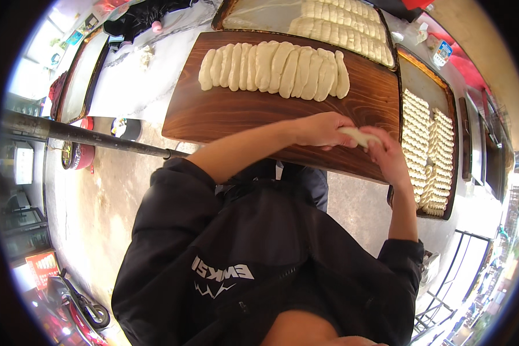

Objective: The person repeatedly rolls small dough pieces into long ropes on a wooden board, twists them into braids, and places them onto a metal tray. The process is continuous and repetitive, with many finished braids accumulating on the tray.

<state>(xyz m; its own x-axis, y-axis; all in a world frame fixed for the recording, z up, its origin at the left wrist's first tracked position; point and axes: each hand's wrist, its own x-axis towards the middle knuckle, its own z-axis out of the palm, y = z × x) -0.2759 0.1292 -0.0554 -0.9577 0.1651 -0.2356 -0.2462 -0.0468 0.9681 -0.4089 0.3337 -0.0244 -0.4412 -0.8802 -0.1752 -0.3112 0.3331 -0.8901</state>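
Note:
Both hands are over the right front of a brown wooden board (242,113). A short strip of pale dough (358,136) stretches between them. My left hand (326,129) grips one end, and my right hand (384,149), slightly blurred, pinches the other. Farther back on the board, a row of dough strips (281,69) lies side by side, nearly touching. To the right, a metal baking tray (426,78) carries rows of twisted dough pieces (442,147).
Behind the board, another baking tray (259,19) bears rows of dough strips (341,32). A marble-patterned table (127,88) extends left, with a further tray (80,75) and a black plastic bag (140,19). A metal pole (95,136) crosses at left, close to my left arm.

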